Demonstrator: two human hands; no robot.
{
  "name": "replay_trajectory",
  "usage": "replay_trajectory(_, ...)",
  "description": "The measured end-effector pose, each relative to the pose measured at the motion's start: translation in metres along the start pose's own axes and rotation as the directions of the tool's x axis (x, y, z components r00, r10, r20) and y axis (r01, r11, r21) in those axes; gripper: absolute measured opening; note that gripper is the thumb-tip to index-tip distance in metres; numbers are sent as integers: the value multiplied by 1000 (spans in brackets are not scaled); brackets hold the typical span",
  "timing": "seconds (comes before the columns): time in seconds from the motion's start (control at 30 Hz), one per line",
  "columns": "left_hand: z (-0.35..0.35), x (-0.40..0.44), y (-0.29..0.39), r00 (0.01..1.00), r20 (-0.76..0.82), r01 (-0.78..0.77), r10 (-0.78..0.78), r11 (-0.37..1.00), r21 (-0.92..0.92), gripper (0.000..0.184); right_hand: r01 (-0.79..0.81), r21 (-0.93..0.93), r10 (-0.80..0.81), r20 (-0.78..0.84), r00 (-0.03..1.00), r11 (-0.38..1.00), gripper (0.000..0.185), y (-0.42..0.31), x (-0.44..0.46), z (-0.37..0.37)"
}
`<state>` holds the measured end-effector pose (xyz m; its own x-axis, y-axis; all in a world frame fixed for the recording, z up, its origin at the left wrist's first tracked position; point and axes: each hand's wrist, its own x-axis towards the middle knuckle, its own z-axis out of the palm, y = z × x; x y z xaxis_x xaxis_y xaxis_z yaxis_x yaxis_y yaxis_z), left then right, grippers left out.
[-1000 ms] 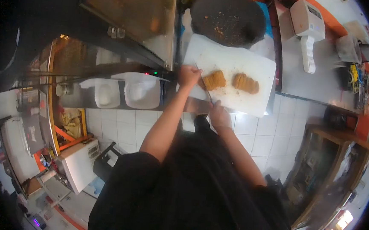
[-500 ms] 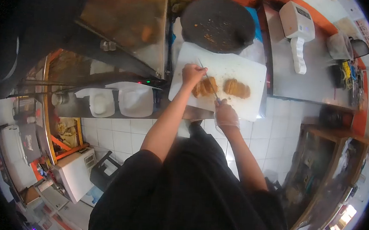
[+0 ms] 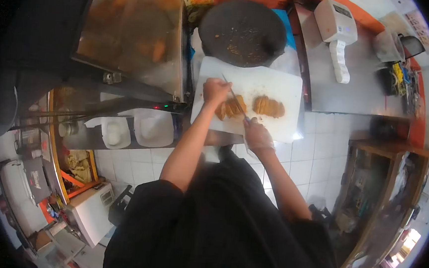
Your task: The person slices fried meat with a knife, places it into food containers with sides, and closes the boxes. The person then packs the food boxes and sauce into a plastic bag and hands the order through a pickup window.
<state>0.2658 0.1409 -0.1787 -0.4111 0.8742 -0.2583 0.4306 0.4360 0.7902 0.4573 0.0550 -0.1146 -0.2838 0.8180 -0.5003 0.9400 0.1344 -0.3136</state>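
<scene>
A white cutting board (image 3: 284, 131) carries two portions of sliced, golden-brown food that looks like fried cutlet. Across the left cutlet (image 3: 233, 108) a knife (image 3: 233, 94) lies at a slant, its tip pointing up and left. My right hand (image 3: 258, 135), in a clear plastic glove, is closed around the knife handle. Fingers of my left hand (image 3: 217, 91) are drawn together against the upper part of the blade; the exact grip is partly hidden. The right cutlet (image 3: 269, 107) lies apart from both hands, cut into strips.
Behind the board stands a round dark chopping block (image 3: 244, 34) with crumbs on it. A white label printer (image 3: 335, 23) sits on the steel counter (image 3: 362, 89) at right. White containers (image 3: 153, 128) and a glass-fronted cabinet (image 3: 132, 28) are at left.
The view has shifted slightly, moving the board left in the picture. The knife sits further right on the left cutlet, its handle nearer the board's front edge; both hands stay on it.
</scene>
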Motion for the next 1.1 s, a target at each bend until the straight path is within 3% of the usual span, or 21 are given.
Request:
replay_trajectory(0.1,1,4,5,995,66,-68,78,987,-145,25,19,-8,-20,-72,997,1000,17,0,-12,-14)
replay_trajectory(0.17,11,9,9,994,103,-33,30,999,29,26,-1,10,2,-49,999,1000,16,13,-2,1)
replay_trajectory(0.23,20,11,-4,991,129,-29,27,999,18,25,-24,32,25,-10,1000,999,16,19,0,7)
replay_trajectory(0.3,23,14,-8,986,164,1,-9,999,46,24,-19,199,26,-30,999,980,46,21,2,11)
replay_trajectory(0.43,19,16,-11,987,159,-12,-6,994,112,23,-34,197,40,-27,999,980,46,16,7,22)
replay_trajectory(0.5,25,18,-23,991,131,14,-19,999,42,22,-173,124,171,21,985,977,21,17,20,39)
replay_trajectory(0.53,27,19,-26,991,131,18,-24,999,47,22,-172,127,170,27,985,977,21,18,22,48)
replay_trajectory(0.6,34,24,-23,995,97,25,-38,990,137,24,-182,281,192,-8,981,942,44,23,26,61)
replay_trajectory(0.7,34,21,-14,997,71,-4,-13,971,239,26,-156,287,181,-62,982,945,43,31,32,81)
replay_trajectory(0.83,27,16,-16,995,68,-90,78,974,208,28,-170,297,195,-55,979,940,43,26,24,53)
replay_trajectory(0.9,16,8,-15,996,72,-65,53,982,175,30,-21,126,29,-62,998,992,42,20,12,10)
replay_trajectory(0.97,2,-1,-16,993,18,-119,118,990,78,28,153,-196,-182,-142,973,969,36,52,39,17)
replay_trajectory(1.0,-6,-13,-21,986,-22,-164,164,986,-10,27,174,-477,-443,-541,715,862,31,49,43,-11)
replay_trajectory(1.03,-15,-28,-27,977,-64,-209,204,973,-94,27,173,-178,-229,-373,899,969,30,68,70,-4)
replay_trajectory(1.07,-27,-45,-30,978,-67,-202,197,976,-86,27,9,-151,-37,-188,982,989,27,42,60,-48)
replay_trajectory(1.1,-43,-62,-29,983,40,-176,179,983,-58,27,34,-98,-49,-158,986,995,24,41,76,-60)
